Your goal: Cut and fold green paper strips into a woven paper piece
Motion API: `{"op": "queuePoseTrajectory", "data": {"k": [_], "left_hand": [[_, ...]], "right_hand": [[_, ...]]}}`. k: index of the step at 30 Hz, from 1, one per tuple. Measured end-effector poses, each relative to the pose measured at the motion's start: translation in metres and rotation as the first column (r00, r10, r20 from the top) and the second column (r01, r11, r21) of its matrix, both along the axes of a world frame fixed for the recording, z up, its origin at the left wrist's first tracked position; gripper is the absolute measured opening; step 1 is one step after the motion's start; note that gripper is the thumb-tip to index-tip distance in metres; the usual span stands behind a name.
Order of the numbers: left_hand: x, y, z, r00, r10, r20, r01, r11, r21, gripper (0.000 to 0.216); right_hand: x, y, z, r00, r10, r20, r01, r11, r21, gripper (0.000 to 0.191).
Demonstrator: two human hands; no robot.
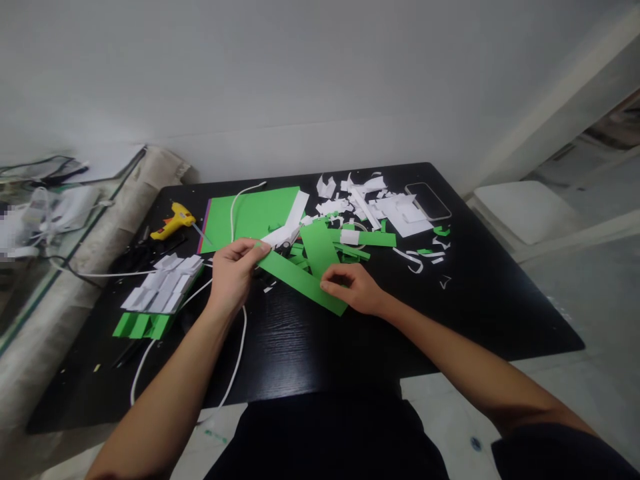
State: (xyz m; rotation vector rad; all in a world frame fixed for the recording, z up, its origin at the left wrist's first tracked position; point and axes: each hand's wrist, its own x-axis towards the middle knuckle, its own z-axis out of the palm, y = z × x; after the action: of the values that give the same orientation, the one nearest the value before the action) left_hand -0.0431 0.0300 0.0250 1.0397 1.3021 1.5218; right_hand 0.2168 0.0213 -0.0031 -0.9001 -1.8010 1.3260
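Observation:
A long green paper strip (295,277) slants across the middle of the black table. My left hand (235,267) pinches its upper left end between thumb and fingers. Near the lower right end is my right hand (353,285), its thumb and fingertips closed at the strip's edge. Just behind, a wider green paper piece (319,247) leans down toward my right hand; whether it touches the fingers I cannot tell. White paper strips (287,230) lie beyond my left hand, partly over a dark tool that is mostly hidden.
A yellow glue gun (175,221) lies at the left, near green sheets (245,213). Folded white pieces (163,283) rest over green ones (143,325). A white cable (243,347) loops across the table. Paper scraps (345,207) and a phone-shaped frame (427,201) are at the back right.

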Motion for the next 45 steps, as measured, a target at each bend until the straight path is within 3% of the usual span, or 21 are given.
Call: {"op": "queuePoseTrajectory", "data": {"k": [6,13,19,23,26,31,39,45], "left_hand": [[0.019,-0.014,-0.002,0.984,-0.175,-0.03,0.174,0.984,-0.04,0.015],[0.034,-0.025,0.002,0.922,-0.331,-0.199,0.324,0.944,-0.066,0.02],[0.022,-0.022,0.003,0.706,-0.551,-0.444,0.523,0.829,-0.197,0.013],[0.028,-0.027,-0.002,0.565,-0.671,-0.48,0.635,0.725,-0.265,0.01],[0.034,-0.031,-0.008,0.524,-0.704,-0.479,0.663,0.69,-0.29,0.011],[0.032,-0.03,-0.009,0.51,-0.725,-0.462,0.669,0.672,-0.317,0.009],[0.004,-0.014,0.011,0.568,-0.723,-0.393,0.642,0.688,-0.339,0.011],[-0.006,-0.008,0.014,0.678,-0.626,-0.385,0.569,0.779,-0.264,0.007]], "right_hand": [[-0.003,-0.003,0.001,1.0,0.014,0.012,-0.014,0.999,-0.04,0.02],[-0.005,-0.004,0.0,0.999,-0.003,0.043,0.002,1.0,0.024,0.019],[0.006,0.002,0.004,0.977,0.139,0.163,-0.15,0.987,0.06,0.017],[0.007,0.001,0.004,0.946,0.241,0.218,-0.262,0.963,0.071,0.014],[0.006,-0.001,0.002,0.934,0.269,0.236,-0.292,0.954,0.07,0.012],[0.007,0.001,0.004,0.927,0.285,0.243,-0.305,0.951,0.048,0.011],[0.013,0.01,0.009,0.948,0.287,0.141,-0.281,0.958,-0.06,0.015],[0.013,0.011,0.008,0.953,0.267,0.141,-0.259,0.963,-0.072,0.016]]}}
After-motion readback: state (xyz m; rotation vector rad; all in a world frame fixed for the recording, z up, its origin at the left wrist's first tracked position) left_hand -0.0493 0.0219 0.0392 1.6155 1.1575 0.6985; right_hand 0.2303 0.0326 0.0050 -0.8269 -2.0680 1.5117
